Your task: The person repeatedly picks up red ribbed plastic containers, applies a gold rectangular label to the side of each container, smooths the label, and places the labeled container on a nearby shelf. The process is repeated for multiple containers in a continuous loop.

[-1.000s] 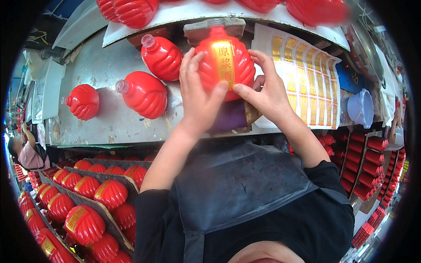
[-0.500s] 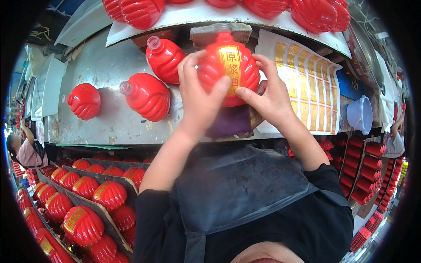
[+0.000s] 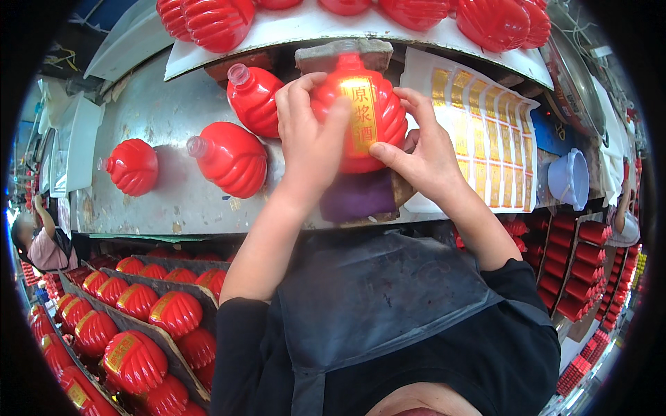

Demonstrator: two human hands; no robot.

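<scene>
A red ribbed bottle (image 3: 390,114) lies at the middle of the bench, its neck pointing away from me against a grey block (image 3: 307,57). Down its front runs a gold label (image 3: 363,114) with red characters. My left hand (image 3: 305,135) curls round the bottle's left side, its thumb over the label's left edge and slightly blurred. On the other side my right hand (image 3: 429,142) grips the bottle, thumb tip pressed at the label's lower right edge. A purple cloth (image 3: 357,198) lies just below the bottle.
Unlabelled red bottles (image 3: 227,159) lie to the left on the metal bench (image 3: 173,204). A sheet of gold labels (image 3: 479,125) is at right, beside a pale blue bucket (image 3: 569,180). More bottles sit on a white board (image 3: 291,31) behind; labelled ones (image 3: 175,312) fill racks at lower left.
My left thumb has shifted up and left along the label, uncovering more of its lower part. The right hand keeps its grip. The whole view has shifted slightly.
</scene>
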